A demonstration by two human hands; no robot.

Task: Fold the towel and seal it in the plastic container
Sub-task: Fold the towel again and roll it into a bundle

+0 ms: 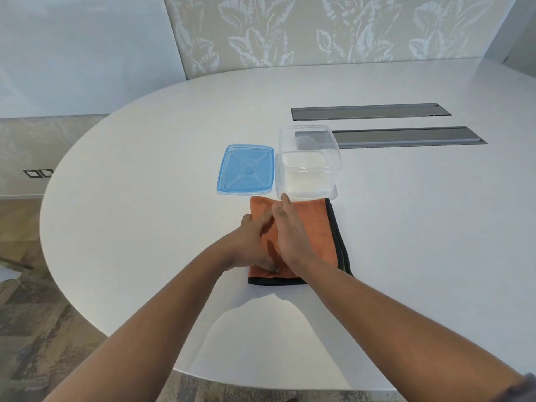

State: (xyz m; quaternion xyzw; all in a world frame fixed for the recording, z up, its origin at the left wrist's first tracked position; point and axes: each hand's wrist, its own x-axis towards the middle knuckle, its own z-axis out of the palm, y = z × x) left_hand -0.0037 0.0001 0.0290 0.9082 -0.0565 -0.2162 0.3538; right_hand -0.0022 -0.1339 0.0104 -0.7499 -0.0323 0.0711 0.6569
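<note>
Hands flat on folded orange towel [316, 227], left hand [252, 242], right hand [290, 236], fingers straight, gripping nothing, no legible writing.

Orange towel [316, 227] with black edging, translucent blue lid [246, 169], clear container [309, 163], white table [145, 213], grey slots [368, 111], beige leaf-patterned wall [319, 30]

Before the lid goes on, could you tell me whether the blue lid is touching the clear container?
Apart. The head view shows a bare strip of white table between the blue lid and the clear container.
</note>
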